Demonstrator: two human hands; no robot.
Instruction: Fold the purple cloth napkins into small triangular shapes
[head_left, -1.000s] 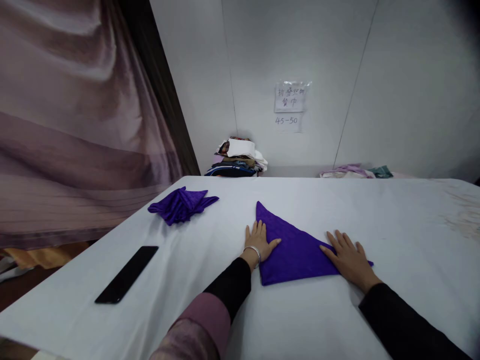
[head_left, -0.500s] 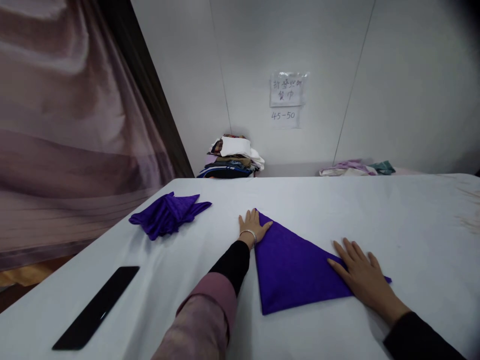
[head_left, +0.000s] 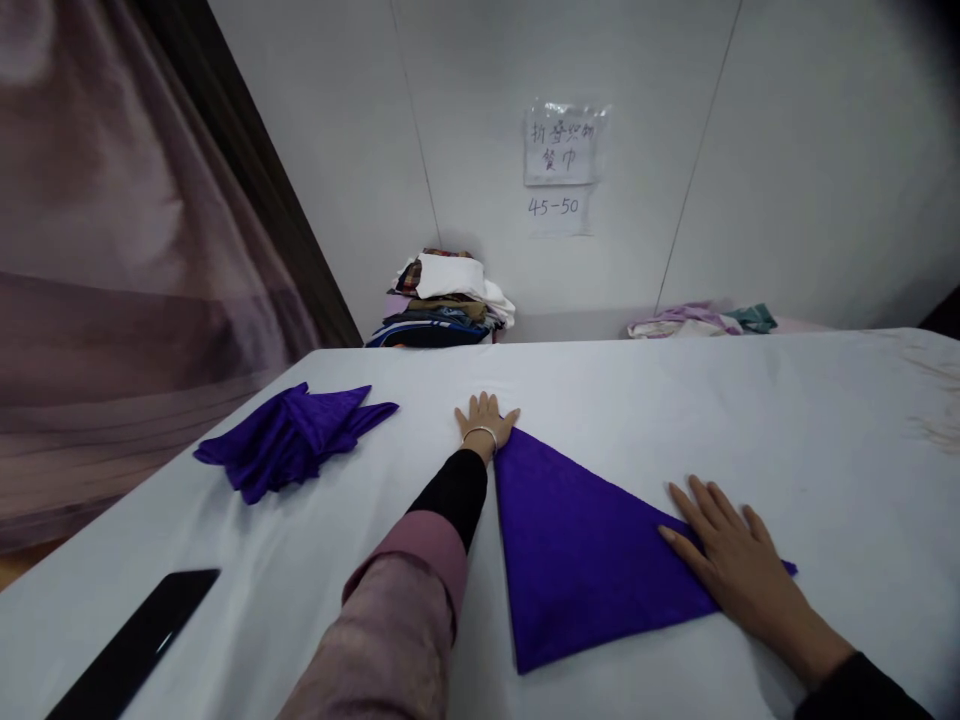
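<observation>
A purple cloth napkin (head_left: 592,560), folded into a triangle, lies flat on the white-covered table (head_left: 637,390). My left hand (head_left: 486,422), with a bracelet at the wrist, rests open over the napkin's far left corner, its fingers spread. On the right part of the napkin lies my right hand (head_left: 731,550), open and flat with the fingers apart; the right tip of the cloth pokes out beyond it. Neither hand grips anything.
A crumpled purple cloth (head_left: 292,440) sits at the table's left. Nearer, a flat black slab (head_left: 139,645) lies at the left edge. Behind the table are a clothes stack (head_left: 450,300) and loose fabric (head_left: 694,320). A curtain (head_left: 112,300) hangs left; paper signs (head_left: 561,155) are on the wall.
My view has tilted down and shifted slightly. My left hand has slid a little outward at the far corner, fingers more spread. My right hand stays flat on the napkin.
</observation>
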